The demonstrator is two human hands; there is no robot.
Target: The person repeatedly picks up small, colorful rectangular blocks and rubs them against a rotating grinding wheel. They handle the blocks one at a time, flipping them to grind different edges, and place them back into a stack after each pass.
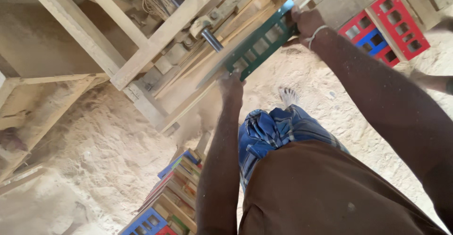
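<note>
While gripped both-handed, green frame (260,46).

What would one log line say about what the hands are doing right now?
left hand: grips near end of green frame | right hand: grips far end | frame: on wooden machine | floor: sawdust

Both hands are on the green slotted frame (258,46); the left hand (231,83) grips its near end, the right hand (306,21) clutches the far end; the frame lies tilted across the wooden machine bench (155,41); sawdust (118,140) covers the floor; painted frames stacked (172,199) near left; red and blue frames (384,27) far right.
</note>
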